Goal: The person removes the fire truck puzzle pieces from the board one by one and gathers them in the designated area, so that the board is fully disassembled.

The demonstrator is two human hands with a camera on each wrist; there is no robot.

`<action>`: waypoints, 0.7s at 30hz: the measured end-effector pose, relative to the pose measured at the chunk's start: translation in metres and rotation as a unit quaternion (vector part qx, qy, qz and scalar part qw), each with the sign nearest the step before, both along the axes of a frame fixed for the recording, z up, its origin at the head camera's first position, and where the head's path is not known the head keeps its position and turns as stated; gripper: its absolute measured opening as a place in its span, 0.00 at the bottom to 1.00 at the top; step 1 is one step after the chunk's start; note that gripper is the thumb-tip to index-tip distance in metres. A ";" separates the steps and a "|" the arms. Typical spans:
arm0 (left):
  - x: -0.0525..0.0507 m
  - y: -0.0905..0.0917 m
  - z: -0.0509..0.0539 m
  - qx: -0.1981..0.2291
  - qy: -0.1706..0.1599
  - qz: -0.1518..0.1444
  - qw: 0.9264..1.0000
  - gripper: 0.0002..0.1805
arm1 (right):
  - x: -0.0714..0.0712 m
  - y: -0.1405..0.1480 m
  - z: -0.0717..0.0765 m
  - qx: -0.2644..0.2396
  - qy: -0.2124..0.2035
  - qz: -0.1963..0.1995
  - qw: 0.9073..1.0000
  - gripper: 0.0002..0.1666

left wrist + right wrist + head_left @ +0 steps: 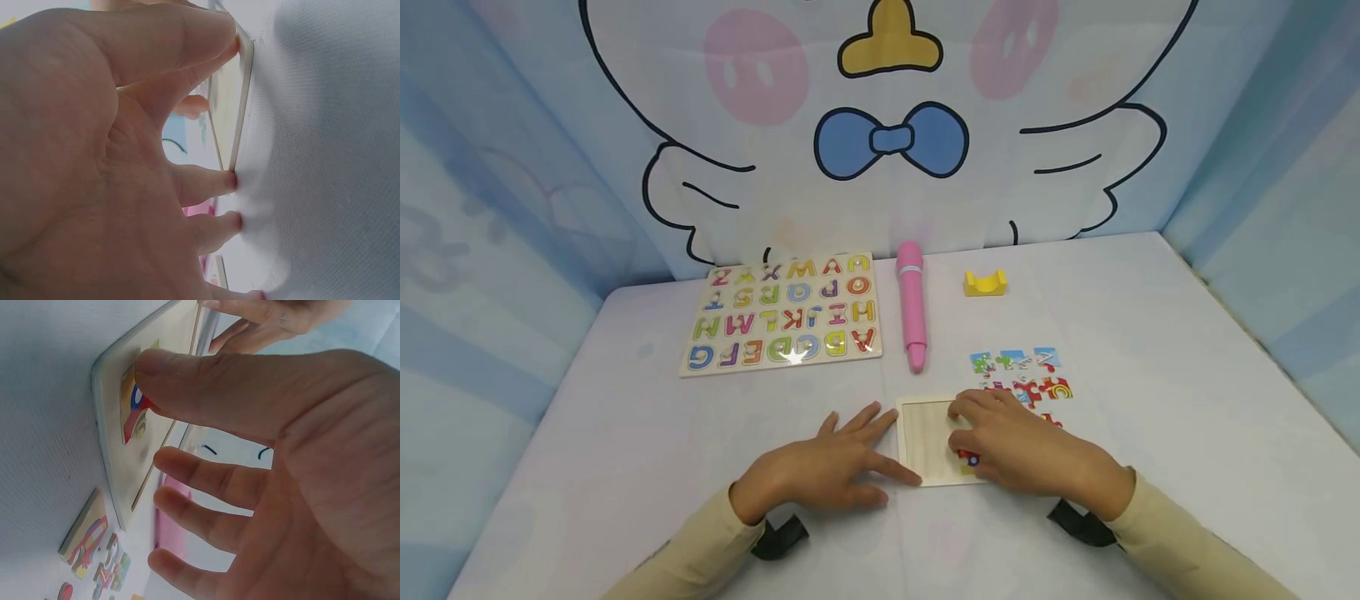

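Note:
A shallow wooden puzzle tray [928, 442] lies before me. My left hand [831, 462] is spread, its fingertips at the tray's left edge; in the left wrist view, the fingers rest on the tablecloth and tray edge. My right hand [1026, 442] covers the tray's right part. Its thumb [187, 387] presses on a red, blue and yellow puzzle piece [132, 406] lying flat inside the tray, while the other visible fingers extend loosely. In the head view, the hand partly hides that piece [967, 458]. Loose picture puzzle pieces [1028, 392] lie just beyond the right hand.
A wooden alphabet board [782, 317] with colourful letters stands at the back left. A pink pen-shaped stick [913, 308] lies beside it, and a yellow cradle-shaped block [985, 283] sits farther right. A printed curtain [887, 208] hangs behind the table.

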State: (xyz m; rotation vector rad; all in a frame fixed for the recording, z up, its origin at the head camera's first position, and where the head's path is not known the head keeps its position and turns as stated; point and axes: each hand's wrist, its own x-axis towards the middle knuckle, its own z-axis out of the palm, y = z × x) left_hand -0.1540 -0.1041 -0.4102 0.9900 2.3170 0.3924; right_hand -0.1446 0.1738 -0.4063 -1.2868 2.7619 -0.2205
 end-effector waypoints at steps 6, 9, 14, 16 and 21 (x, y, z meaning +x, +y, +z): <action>0.001 0.000 -0.001 0.000 0.001 0.000 1.000 0.21 | 0.002 -0.001 -0.002 0.003 0.018 0.002 1.000 0.14; 0.000 0.000 -0.001 0.001 0.003 -0.002 1.000 0.21 | 0.001 -0.001 -0.002 0.002 0.018 0.003 1.000 0.14; 0.000 0.000 -0.001 0.002 0.003 -0.001 1.000 0.21 | 0.000 -0.002 -0.001 -0.013 0.018 0.006 1.000 0.13; 0.001 -0.001 -0.001 0.002 0.004 0.000 1.000 0.21 | 0.001 -0.003 0.000 -0.023 0.004 0.003 1.000 0.13; 0.001 -0.001 -0.001 0.005 0.004 0.002 1.000 0.21 | 0.003 -0.006 0.005 -0.030 -0.042 -0.009 0.999 0.18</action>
